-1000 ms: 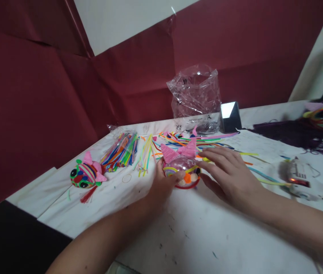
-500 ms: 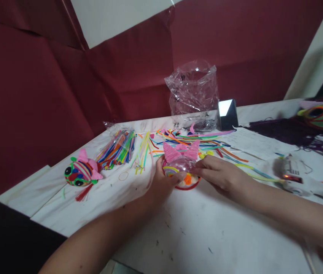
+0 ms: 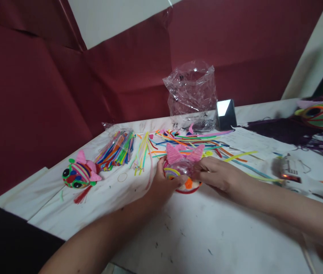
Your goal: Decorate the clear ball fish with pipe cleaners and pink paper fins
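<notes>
My left hand (image 3: 169, 179) is wrapped around the left side of a round clear ball ornament (image 3: 186, 167), its thumb across the front. Pink pipe-cleaner ears (image 3: 184, 153) stand on the ball's top, with rainbow curves, an orange patch and a red rim below. At the ball's right side, the fingertips of my right hand (image 3: 217, 173) are pinched together. A yellow pipe cleaner (image 3: 240, 156) sticks out behind this hand and seems held in it; its other end is hidden by the fingers. Both hands are just above the white table (image 3: 195, 232).
A finished-looking fish-like ornament (image 3: 79, 174) lies left, beside bagged pipe cleaners (image 3: 117, 150). Loose pipe cleaners (image 3: 167, 142) spread behind the ball. Farther back stand a clear plastic bag (image 3: 192, 91) and a phone (image 3: 226, 114). A glue gun (image 3: 295, 179) with a glowing red light lies right.
The ball has shifted slightly down and right with both hands. The yellow pipe cleaner behind my right hand has swung upward. My grip on the ball stays.
</notes>
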Motion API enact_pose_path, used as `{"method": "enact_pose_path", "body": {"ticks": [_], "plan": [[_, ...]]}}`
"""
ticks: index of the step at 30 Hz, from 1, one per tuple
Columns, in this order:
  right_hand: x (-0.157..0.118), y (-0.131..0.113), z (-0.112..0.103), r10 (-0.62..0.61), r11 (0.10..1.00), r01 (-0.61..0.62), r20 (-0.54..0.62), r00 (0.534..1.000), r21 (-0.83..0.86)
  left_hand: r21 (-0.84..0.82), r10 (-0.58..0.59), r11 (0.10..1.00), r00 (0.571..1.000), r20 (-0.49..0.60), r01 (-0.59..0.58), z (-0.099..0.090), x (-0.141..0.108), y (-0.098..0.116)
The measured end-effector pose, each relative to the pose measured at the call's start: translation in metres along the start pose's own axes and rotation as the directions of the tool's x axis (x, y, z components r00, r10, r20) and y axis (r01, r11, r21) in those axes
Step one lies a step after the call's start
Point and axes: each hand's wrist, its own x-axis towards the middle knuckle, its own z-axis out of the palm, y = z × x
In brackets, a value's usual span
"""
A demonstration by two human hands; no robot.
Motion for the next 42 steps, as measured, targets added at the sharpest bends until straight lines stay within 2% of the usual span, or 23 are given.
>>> {"method": "enact_pose_path", "body": {"ticks": [4,9,17,21,29,35,42], "plan": [[0.000,0.005,0.000,-0.106,0.993,0.108,-0.054,0.993,0.044,0.008,0.015,1.000,1.000,0.026,-0.015,0.001,-0.002,0.001],[0.000,0.010,-0.004,-0.117,0.990,0.118,-0.023,0.993,0.073,-0.048,-0.007,0.999,1.000,0.027,0.008,-0.003,0.003,-0.004],[0.001,0.007,-0.013,-0.152,0.985,0.151,-0.007,0.988,-0.083,-0.092,0.010,0.996,1.000,0.027,-0.008,-0.007,0.006,-0.010],[0.001,0.009,-0.007,-0.121,0.991,0.118,-0.057,0.991,-0.055,-0.099,0.038,0.995,0.999,0.038,-0.034,-0.005,0.005,-0.010],[-0.001,0.014,0.011,-0.017,0.999,0.019,-0.051,0.999,0.050,-0.063,0.036,0.997,0.999,0.028,-0.034,-0.004,0.005,-0.009],[0.001,0.011,0.006,-0.027,0.999,0.031,-0.109,0.994,0.029,-0.057,0.057,0.997,0.996,0.074,-0.052,-0.005,0.005,-0.008],[0.004,0.010,-0.003,-0.066,0.994,0.053,-0.134,0.989,-0.100,-0.096,0.066,0.994,0.994,0.082,-0.058,-0.005,0.004,-0.009]]}}
